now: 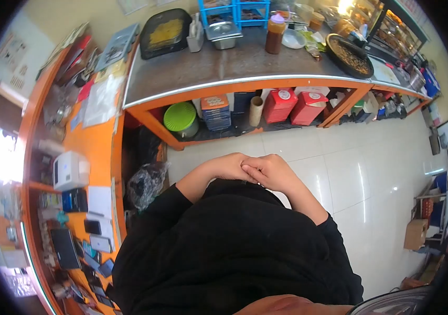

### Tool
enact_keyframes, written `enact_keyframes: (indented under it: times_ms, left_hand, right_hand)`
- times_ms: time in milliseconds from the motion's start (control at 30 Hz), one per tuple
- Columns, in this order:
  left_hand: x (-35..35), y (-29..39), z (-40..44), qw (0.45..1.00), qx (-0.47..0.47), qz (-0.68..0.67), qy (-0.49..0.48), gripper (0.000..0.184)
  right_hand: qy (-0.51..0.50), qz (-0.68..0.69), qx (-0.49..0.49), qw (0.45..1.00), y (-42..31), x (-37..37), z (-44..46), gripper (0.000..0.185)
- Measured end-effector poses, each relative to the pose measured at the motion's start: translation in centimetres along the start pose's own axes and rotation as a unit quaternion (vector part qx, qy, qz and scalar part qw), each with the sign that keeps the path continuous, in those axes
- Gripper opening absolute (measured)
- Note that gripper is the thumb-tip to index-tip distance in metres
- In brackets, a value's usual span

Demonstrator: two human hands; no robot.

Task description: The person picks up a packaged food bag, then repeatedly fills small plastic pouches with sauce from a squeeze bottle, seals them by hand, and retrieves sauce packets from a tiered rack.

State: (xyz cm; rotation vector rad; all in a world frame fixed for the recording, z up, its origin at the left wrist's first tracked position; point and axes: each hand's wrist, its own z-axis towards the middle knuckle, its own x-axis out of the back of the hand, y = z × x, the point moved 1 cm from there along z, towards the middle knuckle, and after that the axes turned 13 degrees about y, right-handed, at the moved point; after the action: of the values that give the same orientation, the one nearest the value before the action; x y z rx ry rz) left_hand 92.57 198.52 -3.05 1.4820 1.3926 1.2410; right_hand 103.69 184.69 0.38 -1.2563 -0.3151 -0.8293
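Note:
My left hand and my right hand are clasped together in front of my body, just above the black top. The right hand is closed around the left one, its thumb lying across it. My left fingers are tucked beneath the right hand, so whether they are curled does not show. No object is visible between the hands. Nearest in front is the counter's lower shelf, with a roll core, red boxes and a stack of blue-orange boxes.
On the counter ahead stand a black tray, a metal pan, a sauce bottle and a dark round dish. A green-lidded tub sits below. Phones and a white printer lie along the orange desk.

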Motion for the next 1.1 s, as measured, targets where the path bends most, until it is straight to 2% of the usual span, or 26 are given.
enact_keyframes:
  times_ms: [100, 200, 333, 467, 500, 600, 700, 733, 767, 800, 833, 867, 900, 1000, 1033, 1100]
  left_hand:
    - [2.7, 0.2, 6.2, 0.998, -0.052, 0.036, -0.014, 0.035]
    - [5.1, 0.8, 11.6, 0.993, -0.071, 0.091, 0.004, 0.036]
    - [8.7, 3.6, 17.9, 0.984, -0.104, 0.143, -0.013, 0.036]
    - [11.0, 5.7, 23.6, 0.989, -0.012, 0.147, 0.000, 0.045]
    - [11.3, 5.4, 24.9, 0.987, -0.055, 0.148, 0.014, 0.048]
    - [12.8, 5.1, 28.4, 0.990, -0.028, 0.126, 0.059, 0.046]
    - [13.7, 4.1, 31.5, 0.994, -0.051, -0.004, 0.097, 0.044]
    - [13.7, 4.8, 32.1, 0.981, -0.063, -0.110, 0.147, 0.035]
    - [14.3, 4.5, 33.0, 0.979, -0.029, -0.095, 0.178, 0.032]
    - [15.0, 4.3, 34.0, 0.974, 0.003, -0.080, 0.210, 0.029]
    - [15.1, 5.5, 34.2, 0.950, -0.006, -0.138, 0.281, 0.024]
    - [15.5, 5.4, 35.2, 0.932, -0.017, -0.147, 0.332, 0.025]
    - [15.9, 4.8, 35.9, 0.912, -0.024, -0.153, 0.379, 0.026]
    - [15.7, 6.1, 37.6, 0.847, -0.005, -0.209, 0.489, 0.029]
    - [15.6, 6.4, 38.3, 0.829, -0.010, -0.226, 0.512, 0.030]
    - [14.9, 7.8, 39.1, 0.808, 0.010, -0.226, 0.544, 0.033]
  right_hand:
    - [-0.050, 0.002, -0.048, 0.998, 3.2, 2.9, 3.2, 0.030]
    - [-0.045, -0.024, -0.001, 0.999, 7.5, 4.8, 7.1, 0.037]
    - [-0.067, -0.035, -0.017, 0.997, 11.4, 8.5, 12.3, 0.043]
    - [-0.080, -0.016, -0.044, 0.996, 16.1, 10.7, 15.5, 0.046]
    - [-0.074, -0.007, -0.051, 0.996, 17.4, 11.2, 16.5, 0.047]
    - [-0.075, 0.019, -0.036, 0.996, 21.3, 12.9, 19.5, 0.044]
    - [-0.126, 0.105, -0.024, 0.986, 25.1, 15.3, 23.8, 0.031]
    - [-0.122, 0.158, -0.057, 0.978, 27.5, 15.8, 25.2, 0.017]
    - [-0.051, 0.246, -0.106, 0.962, 30.1, 16.0, 26.7, 0.011]
    - [0.053, 0.249, -0.160, 0.954, 32.0, 17.2, 28.6, 0.009]
    - [0.163, 0.274, -0.122, 0.940, 34.9, 17.9, 31.2, 0.007]
    - [0.258, 0.179, -0.076, 0.946, 37.8, 18.7, 33.5, 0.036]
    - [0.297, 0.142, -0.071, 0.942, 41.9, 18.7, 35.9, 0.075]
    - [0.272, 0.117, -0.060, 0.953, 47.6, 17.1, 41.0, 0.102]
    - [0.228, 0.132, -0.020, 0.965, 48.7, 16.5, 42.4, 0.110]
    - [0.163, 0.148, -0.051, 0.974, 49.8, 15.5, 42.7, 0.106]
